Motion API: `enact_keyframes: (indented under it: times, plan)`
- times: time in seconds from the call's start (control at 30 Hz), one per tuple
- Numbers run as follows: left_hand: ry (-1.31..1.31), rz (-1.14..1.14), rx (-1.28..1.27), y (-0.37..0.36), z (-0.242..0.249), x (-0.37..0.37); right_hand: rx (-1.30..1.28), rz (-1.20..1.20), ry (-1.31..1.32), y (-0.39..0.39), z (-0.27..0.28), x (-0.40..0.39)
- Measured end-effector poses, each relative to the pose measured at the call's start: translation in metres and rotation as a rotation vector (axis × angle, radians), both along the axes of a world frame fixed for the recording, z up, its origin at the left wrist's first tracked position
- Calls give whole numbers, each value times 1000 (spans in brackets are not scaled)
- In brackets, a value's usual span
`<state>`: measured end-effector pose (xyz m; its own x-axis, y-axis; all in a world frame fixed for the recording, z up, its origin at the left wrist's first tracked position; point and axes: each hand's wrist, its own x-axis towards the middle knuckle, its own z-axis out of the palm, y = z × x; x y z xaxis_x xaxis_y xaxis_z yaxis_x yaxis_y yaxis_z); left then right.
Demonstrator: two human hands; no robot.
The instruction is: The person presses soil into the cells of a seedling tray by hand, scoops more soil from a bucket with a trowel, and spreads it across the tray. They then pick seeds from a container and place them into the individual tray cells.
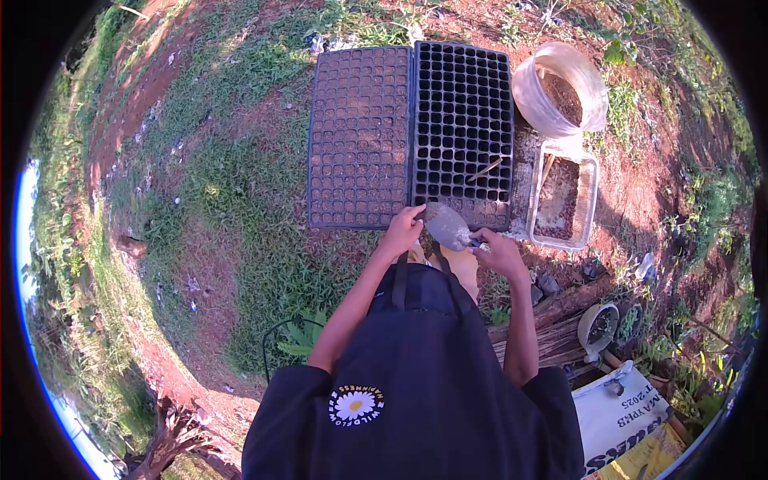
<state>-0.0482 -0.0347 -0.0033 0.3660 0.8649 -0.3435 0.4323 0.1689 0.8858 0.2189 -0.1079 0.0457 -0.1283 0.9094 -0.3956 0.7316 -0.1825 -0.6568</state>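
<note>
"At the near edge of the dark-celled seed tray (462, 120): trowel (448, 226) there?"

"Yes, overlapping that edge. Right hand (498, 255) grips it; left hand (402, 233) by its tip, fingers bent, can't tell if pinching."

"Technique?"

"Best kept low and level, soil (490, 211) spread evenly, clear of the stick (485, 169)."

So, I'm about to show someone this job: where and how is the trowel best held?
Probably take the trowel by its handle, coming from the person's right, where the right hand grips it. The broad blade points forward and left, toward the left hand, and bears pale residue, so the narrower handle end looks better.
</note>
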Motion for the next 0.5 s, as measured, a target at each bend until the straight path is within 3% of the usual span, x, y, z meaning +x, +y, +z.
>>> enact_keyframes:
  times: [0.5]
  plan:
    - [25,-14,46,3,-7,-1,-104,30,18,11,0,-1]
